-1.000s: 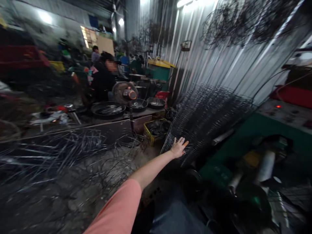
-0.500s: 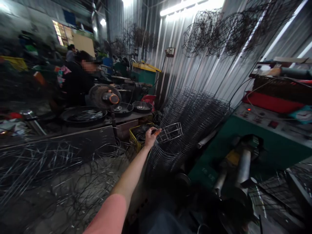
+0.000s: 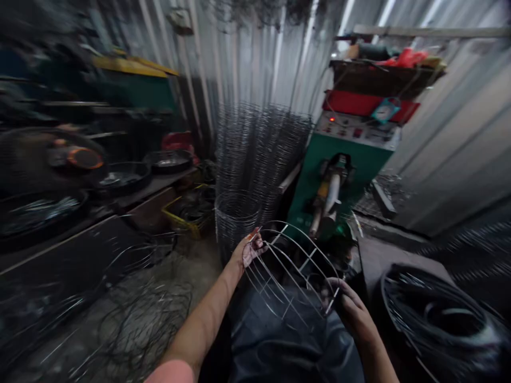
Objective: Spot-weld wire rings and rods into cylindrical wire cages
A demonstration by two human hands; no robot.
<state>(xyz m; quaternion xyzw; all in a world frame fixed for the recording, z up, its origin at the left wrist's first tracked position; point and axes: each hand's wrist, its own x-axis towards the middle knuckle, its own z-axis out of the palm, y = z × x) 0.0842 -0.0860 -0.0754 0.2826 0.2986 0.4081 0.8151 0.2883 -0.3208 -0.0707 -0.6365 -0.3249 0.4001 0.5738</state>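
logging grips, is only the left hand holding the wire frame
No, the left hand holds one end of the wire frame and the right hand holds the other.

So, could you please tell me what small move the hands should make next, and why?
Probably lift the wire frame slightly forward, toward the metal arms of the green machine: the left hand and right hand appear to grip it at opposite ends, and those arms stand just beyond it.

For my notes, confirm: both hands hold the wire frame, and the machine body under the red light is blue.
The machine body is green, not blue, as the head view shows; left hand and right hand hold the wire frame.
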